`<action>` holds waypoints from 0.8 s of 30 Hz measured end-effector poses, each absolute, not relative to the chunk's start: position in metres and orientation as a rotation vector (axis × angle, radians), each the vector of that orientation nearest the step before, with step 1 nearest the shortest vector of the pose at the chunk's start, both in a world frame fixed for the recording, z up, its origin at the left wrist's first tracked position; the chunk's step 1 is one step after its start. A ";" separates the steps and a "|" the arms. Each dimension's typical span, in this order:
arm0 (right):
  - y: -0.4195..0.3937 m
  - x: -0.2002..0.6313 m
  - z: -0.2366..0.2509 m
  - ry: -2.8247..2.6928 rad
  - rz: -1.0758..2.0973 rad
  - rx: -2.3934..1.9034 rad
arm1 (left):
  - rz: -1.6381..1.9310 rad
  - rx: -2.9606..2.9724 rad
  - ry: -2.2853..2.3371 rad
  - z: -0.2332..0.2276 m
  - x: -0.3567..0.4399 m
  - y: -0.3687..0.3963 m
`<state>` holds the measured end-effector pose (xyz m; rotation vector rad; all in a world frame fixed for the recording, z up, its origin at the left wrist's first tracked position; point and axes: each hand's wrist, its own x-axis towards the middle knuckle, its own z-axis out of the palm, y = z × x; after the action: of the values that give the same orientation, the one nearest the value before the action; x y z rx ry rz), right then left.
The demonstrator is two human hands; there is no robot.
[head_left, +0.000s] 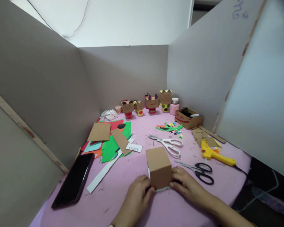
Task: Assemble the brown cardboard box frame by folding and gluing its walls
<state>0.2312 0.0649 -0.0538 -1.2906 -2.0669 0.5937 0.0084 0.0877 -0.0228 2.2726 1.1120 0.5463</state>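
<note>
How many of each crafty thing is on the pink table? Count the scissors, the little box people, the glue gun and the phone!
Scissors: 2, white-handled scissors and black-handled scissors
Little box figures: 4, at
Glue gun: 1
Phone: 1
Plain cardboard cube, held between left hand and right hand: 1
Total: 9

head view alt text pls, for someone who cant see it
Two bare hands, left hand and right hand, press a brown cardboard cube on a pink table. Black scissors, white scissors and a yellow glue gun lie nearby.
</note>
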 end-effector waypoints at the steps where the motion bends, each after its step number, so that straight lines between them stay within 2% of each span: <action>1: 0.065 0.232 -0.054 -2.061 0.601 -1.283 | 0.550 2.271 1.112 -0.024 0.009 0.088; 24: 0.060 0.227 -0.045 -1.881 0.640 -1.338 | 0.907 1.381 1.006 -0.037 0.017 0.099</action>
<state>0.2272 0.0603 -0.0448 -1.3383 -1.8806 0.6401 0.0165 0.0993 -0.0373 1.3814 1.0064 0.9071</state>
